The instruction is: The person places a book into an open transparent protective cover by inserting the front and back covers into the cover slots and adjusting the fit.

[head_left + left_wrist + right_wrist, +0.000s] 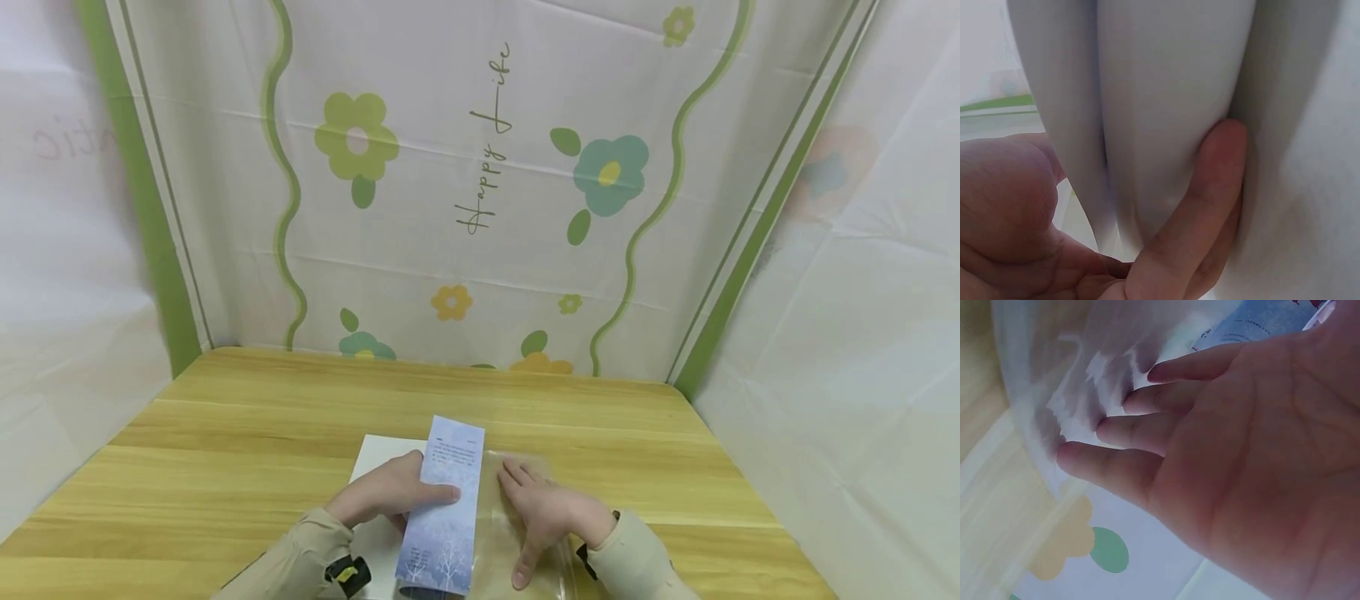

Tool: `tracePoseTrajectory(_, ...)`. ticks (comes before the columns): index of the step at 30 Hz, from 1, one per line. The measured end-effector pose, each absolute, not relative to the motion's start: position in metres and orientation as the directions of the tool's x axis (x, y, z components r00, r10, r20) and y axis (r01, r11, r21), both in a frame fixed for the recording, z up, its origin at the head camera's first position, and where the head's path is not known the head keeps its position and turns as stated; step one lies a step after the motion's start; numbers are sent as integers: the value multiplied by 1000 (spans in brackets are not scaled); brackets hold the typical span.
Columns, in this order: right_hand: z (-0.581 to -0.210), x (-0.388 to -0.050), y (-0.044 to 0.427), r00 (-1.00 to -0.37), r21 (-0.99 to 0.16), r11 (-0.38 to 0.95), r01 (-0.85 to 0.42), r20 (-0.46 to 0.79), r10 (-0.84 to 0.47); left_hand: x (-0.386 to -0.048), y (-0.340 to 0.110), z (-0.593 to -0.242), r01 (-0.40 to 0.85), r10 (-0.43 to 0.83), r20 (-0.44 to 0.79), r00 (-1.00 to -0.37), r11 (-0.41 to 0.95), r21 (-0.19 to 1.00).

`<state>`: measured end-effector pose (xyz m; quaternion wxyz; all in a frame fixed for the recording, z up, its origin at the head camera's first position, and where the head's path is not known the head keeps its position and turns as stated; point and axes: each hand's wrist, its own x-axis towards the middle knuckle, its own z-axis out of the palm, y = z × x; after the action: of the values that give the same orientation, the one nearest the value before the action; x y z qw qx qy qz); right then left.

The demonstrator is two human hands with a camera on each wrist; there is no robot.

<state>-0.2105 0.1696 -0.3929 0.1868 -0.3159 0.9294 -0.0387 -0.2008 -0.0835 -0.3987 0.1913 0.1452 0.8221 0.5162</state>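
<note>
Blue printed strip sits between the hands, pinched by the left hand, thumb across its face, other fingers mostly hidden behind. Its long axis runs away from the person, far end leaning slightly right; the near end curls under by the frame's edge, its print too small to read. The right hand, fingers straight, presses clear plastic, its near edge cut off. White sheet, partly covered, lies left on the wooden table.

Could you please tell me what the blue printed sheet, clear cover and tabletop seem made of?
The blue printed sheet looks like smooth paper or card, since it curls. The clear cover seems glossy plastic: see-through, shiny. The tabletop, showing wood grain, may be satin laminate or wood.
</note>
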Motion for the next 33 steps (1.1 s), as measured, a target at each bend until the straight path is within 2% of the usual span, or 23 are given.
tracePoseTrajectory(9,-392,-214,172,-739,-297,793,-532,-295,-605,-201,-81,-398,43,431,-170,-886,442,896)
tracePoseTrajectory(20,-397,-216,167,-800,-303,801,-516,-164,-577,-201,-81,-397,62,432,-160,-888,456,888)
tracePoseTrajectory(33,-397,-218,169,-799,-335,788,-517,-140,-584,-200,-74,-397,49,392,-164,-905,481,875)
